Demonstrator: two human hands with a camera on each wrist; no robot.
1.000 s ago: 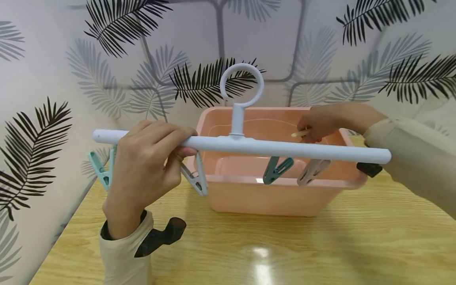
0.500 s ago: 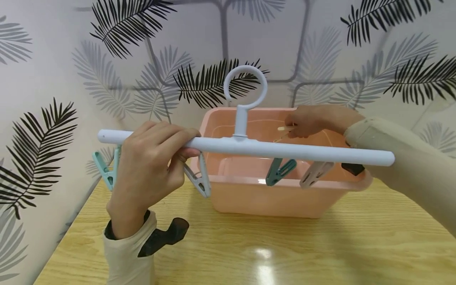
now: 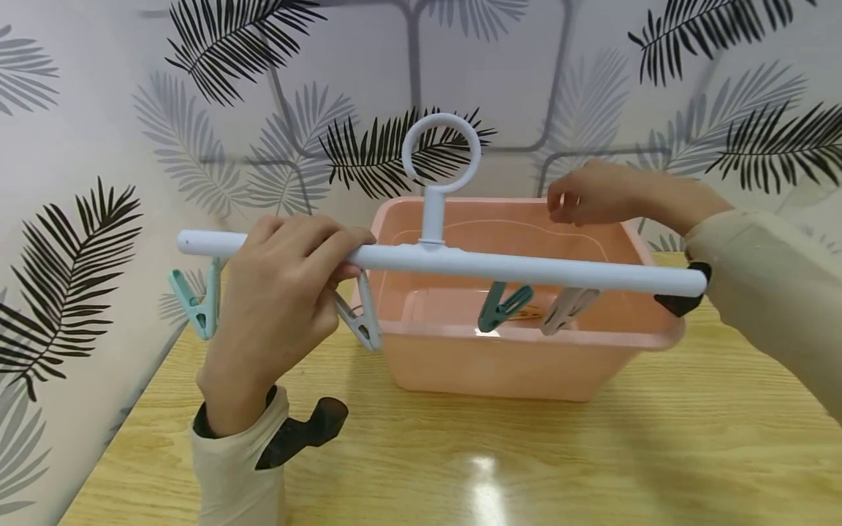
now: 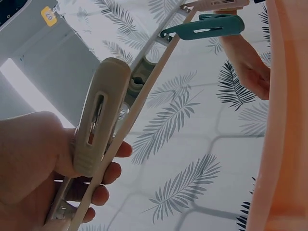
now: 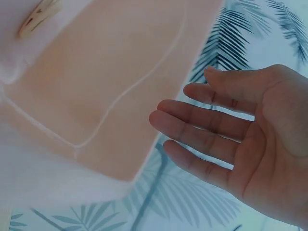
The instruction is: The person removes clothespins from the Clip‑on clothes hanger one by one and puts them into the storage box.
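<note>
My left hand (image 3: 276,307) grips the pale blue bar of a clip hanger (image 3: 566,272) with a ring hook, held level in front of a pink plastic basin (image 3: 487,369). Under the bar hang a mint clip (image 3: 200,307), a grey clip (image 3: 362,318), a dark teal clip (image 3: 505,305) and a pale pinkish clip (image 3: 569,310). Over the basin's far right rim is my right hand (image 3: 601,193); in the right wrist view its fingers are loosely bent around nothing. A yellowish clothespin (image 5: 41,18) lies on the basin floor, mostly hidden by the hanger's clips in the head view.
The basin stands on a wood-grain table (image 3: 421,460) against a wall (image 3: 487,73) with a leaf pattern. A black wrist camera mount (image 3: 302,435) sticks out from the left sleeve.
My right hand has let go of the yellowish clothespin, which now lies in the basin, and has risen toward the rear right rim. The hanger has shifted slightly left and up.
</note>
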